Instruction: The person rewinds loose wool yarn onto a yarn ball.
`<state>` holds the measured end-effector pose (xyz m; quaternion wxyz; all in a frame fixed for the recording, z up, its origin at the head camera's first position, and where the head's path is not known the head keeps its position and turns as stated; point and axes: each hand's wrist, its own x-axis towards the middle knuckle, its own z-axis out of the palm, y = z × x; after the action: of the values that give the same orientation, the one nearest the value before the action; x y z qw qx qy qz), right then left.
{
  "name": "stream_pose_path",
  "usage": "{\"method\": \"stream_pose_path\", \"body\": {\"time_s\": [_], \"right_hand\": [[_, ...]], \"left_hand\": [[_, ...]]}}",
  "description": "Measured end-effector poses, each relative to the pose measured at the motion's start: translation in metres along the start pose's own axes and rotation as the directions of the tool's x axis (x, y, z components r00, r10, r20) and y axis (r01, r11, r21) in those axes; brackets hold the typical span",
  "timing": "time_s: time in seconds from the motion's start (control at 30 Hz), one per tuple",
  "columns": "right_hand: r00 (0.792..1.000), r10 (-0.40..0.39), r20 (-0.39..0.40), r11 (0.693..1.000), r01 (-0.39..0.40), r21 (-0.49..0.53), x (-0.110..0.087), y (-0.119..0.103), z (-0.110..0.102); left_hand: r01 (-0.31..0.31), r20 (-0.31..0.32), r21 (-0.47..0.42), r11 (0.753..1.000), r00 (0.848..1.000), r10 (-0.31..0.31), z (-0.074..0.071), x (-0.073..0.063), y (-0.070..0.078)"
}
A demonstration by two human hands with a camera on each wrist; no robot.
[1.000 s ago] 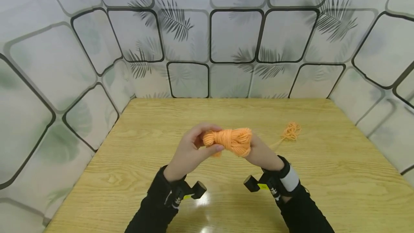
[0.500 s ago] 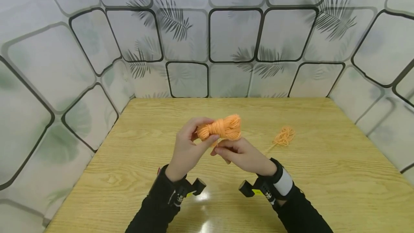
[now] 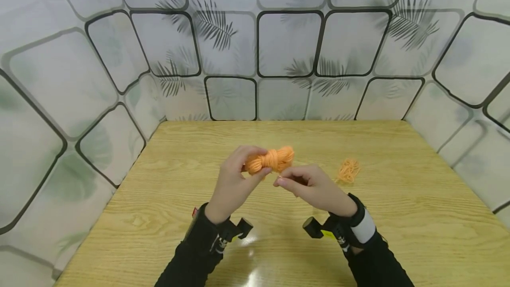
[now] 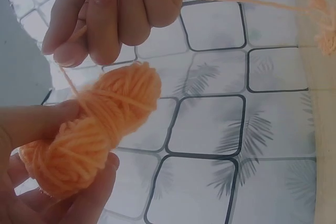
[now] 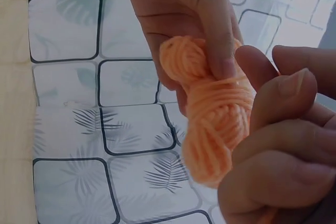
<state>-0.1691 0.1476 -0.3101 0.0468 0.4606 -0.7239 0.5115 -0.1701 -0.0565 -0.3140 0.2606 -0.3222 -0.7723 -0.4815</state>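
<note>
My left hand [image 3: 235, 176] grips an orange yarn skein [image 3: 277, 158] by its left end, thumb on the near side and fingers on the far side. Loops of strand bind the skein's waist, as the right wrist view shows on the skein [image 5: 218, 108]. Just right of it, my right hand [image 3: 312, 187] pinches a single yarn strand [image 4: 68, 81] between thumb and forefinger. That strand runs from the skein's middle up to the fingertips. Through the right hand's curled fingers it passes out the other side as a trailing strand [image 4: 241, 0].
A loose tangle of the same orange yarn [image 3: 348, 171] lies on the wooden table [image 3: 398, 216], right of the hands. Patterned white panels [image 3: 287, 43] stand along the table's back and sides. Both wrists carry black camera mounts [image 3: 322, 227].
My right hand came from behind the skein to its near side, then drew right with the strand. The skein shifted left, and the loose tangle slid left and nearer.
</note>
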Motion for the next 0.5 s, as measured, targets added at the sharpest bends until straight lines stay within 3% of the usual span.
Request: {"method": "stream_pose_path", "body": {"time_s": [0.23,0.5], "right_hand": [[0.997,0.021,-0.068,0.999,-0.024,-0.040,-0.006,-0.006,-0.014],[0.988,0.089,-0.124,0.994,-0.096,-0.045,-0.013,-0.011,-0.026]], "left_hand": [[0.001,0.117,0.061,0.998,0.993,-0.008,0.001,0.000,0.002],[0.033,0.257,0.089,0.995,0.965,-0.055,0.001,0.000,0.003]]}}
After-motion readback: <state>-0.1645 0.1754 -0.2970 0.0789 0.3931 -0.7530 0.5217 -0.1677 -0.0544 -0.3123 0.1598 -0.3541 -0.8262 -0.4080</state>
